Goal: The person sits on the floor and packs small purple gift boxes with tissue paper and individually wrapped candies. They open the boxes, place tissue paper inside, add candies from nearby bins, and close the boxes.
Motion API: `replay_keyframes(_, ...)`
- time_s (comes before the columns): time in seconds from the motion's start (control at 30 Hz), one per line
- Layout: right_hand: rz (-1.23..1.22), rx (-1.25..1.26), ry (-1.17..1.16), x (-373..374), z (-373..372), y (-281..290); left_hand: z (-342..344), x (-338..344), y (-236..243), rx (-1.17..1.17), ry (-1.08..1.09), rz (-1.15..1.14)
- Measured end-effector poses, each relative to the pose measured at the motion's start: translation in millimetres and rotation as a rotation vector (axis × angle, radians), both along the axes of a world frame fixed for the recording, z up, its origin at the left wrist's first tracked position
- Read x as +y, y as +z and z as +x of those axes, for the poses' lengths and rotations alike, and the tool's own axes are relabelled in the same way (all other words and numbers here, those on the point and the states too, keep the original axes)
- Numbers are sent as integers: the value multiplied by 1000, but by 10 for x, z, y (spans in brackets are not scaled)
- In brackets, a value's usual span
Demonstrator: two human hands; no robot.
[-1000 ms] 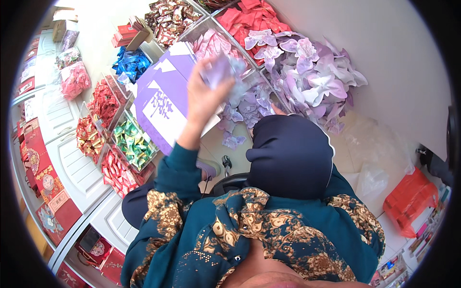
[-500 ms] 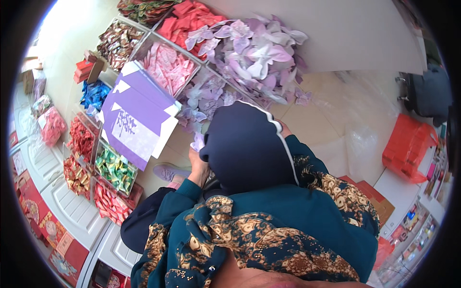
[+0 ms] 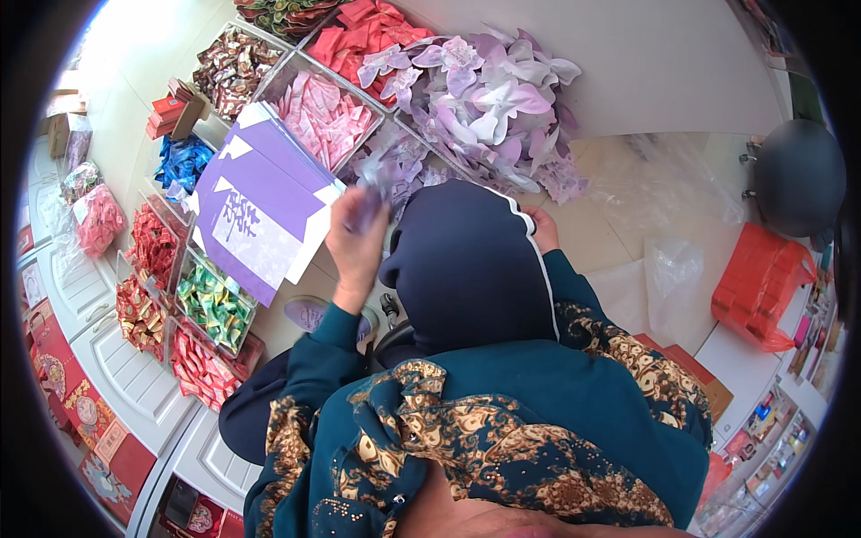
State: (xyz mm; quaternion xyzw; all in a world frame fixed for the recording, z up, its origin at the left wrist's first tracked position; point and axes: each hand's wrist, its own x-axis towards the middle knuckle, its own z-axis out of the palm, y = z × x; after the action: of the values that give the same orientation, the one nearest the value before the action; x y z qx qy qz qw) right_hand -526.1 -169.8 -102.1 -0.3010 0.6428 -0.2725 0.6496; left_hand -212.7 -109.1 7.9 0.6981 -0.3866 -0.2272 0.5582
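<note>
My left hand (image 3: 355, 242) is raised beside the purple cardboard sheets, its fingers closed around a small purple piece (image 3: 362, 213) smeared by motion. To the right of my dark-trousered knee (image 3: 475, 269), my right hand (image 3: 543, 229) shows only partly; its fingertips are hidden at the knee's edge. A stack of purple and white cardboard sheets (image 3: 260, 193) leans across the bins at left. Beyond my knee, a clear bin holds lilac flower-shaped packets (image 3: 395, 157), and a large heap of lilac and white flower-shaped pieces (image 3: 502, 99) lies beside it.
Clear bins of pink packets (image 3: 318, 117), red packets (image 3: 368, 40), brown packets (image 3: 235, 67) and green packets (image 3: 213, 300) stand ahead and left. At right are clear plastic sheeting (image 3: 673, 269), a red plastic bag (image 3: 758, 287) and a round dark stool seat (image 3: 798, 179). White cabinets (image 3: 134, 368) line the left.
My left hand has risen from beside my knee, up and slightly left, with the purple piece. More of my right hand now shows beside the knee.
</note>
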Motion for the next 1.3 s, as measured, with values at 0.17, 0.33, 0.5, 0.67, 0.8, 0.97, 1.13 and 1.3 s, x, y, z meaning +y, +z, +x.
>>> replay_keyframes(0.17,-385,-531,142,-453,438,1343,175,-901,962,193,-461,-44)
replay_keyframes(0.33,-544,-340,89,-474,889,2139,-353,-1360,1371,-42,-998,-101)
replay_keyframes(0.5,-460,-447,-48,-474,811,2097,-212,-1215,1365,127,-1123,24)
replay_keyframes(0.67,-347,-494,-250,-596,56,1484,29,-497,847,433,-717,-156)
replay_keyframes(0.8,-79,-495,-515,-438,-821,420,-77,368,-221,623,85,140)
replay_keyframes(0.97,137,-292,-737,-269,-1216,-781,256,836,-1356,637,245,819)
replay_keyframes(1.13,91,146,-255,-183,-577,-978,791,1032,-1499,710,282,953)
replay_keyframes(1.3,-260,438,365,-196,145,-668,843,945,-1431,812,220,933)
